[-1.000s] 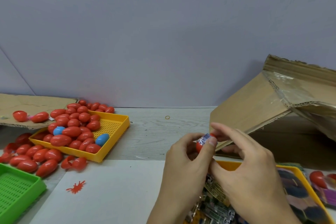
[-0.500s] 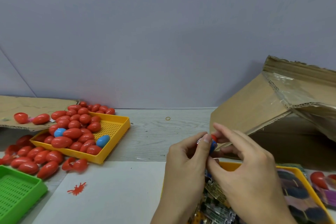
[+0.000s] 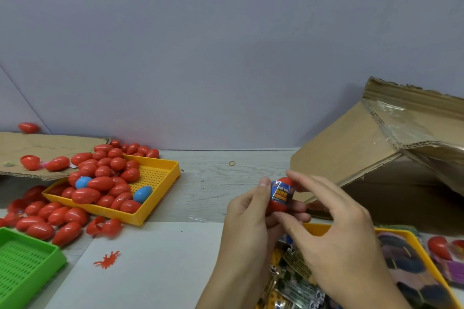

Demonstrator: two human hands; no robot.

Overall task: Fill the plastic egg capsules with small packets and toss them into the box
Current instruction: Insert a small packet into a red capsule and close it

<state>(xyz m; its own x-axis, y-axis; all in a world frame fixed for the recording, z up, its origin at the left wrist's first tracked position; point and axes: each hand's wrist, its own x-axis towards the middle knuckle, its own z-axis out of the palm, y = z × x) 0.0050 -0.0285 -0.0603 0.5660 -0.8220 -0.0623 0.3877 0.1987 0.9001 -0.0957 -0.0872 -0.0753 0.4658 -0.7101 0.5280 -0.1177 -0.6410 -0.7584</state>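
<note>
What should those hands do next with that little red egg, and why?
Probably tuck the packet fully inside and snap the red egg shut. The left hand grips the egg, with the packet still showing, and the right hand pinches its top; the cardboard box waits just behind.

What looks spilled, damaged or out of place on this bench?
Red egg capsules have spilled off the yellow tray onto the table. The cardboard box has a ragged torn flap, and an opened capsule lies loose.
</note>
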